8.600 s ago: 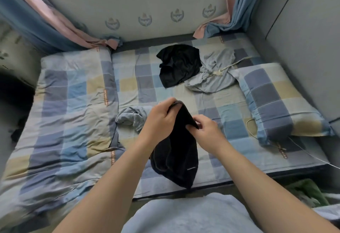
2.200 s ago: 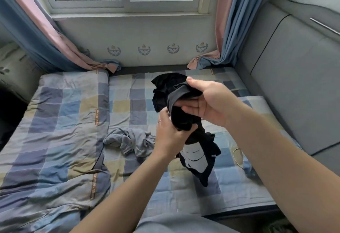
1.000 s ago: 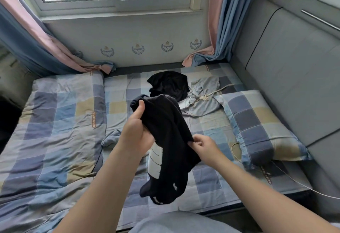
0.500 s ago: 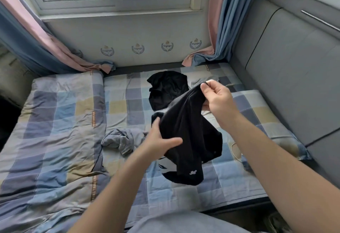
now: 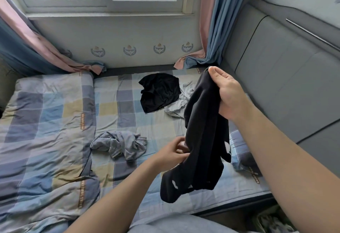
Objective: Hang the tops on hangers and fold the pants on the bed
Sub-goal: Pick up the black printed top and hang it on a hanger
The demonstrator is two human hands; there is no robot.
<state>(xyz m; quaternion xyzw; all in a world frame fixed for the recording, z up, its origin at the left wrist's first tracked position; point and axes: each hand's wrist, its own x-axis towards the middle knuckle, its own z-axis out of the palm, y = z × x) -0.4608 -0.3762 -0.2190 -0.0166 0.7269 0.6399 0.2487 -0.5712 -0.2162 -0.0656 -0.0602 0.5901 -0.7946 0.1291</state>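
A black printed garment (image 5: 202,122) hangs in the air above the checked bed (image 5: 125,109). Its long axis is near vertical and the top leans right. The right hand (image 5: 228,94) grips the bunched top end, thumb and fingers closed round it. The left hand (image 5: 173,152), lower and nearer the body, pinches its left edge. Top or pants: cannot tell. Beyond, a plain black garment (image 5: 160,91) touches a pale grey garment (image 5: 176,105). A crumpled grey-blue garment (image 5: 121,144) lies left.

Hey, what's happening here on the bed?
A person at the bed is sorting laundry. The right hand holds a black garment with white print aloft, and the left hand pinches its side. A second black garment, a grey garment and a pale grey garment lie crumpled on it, none folded.
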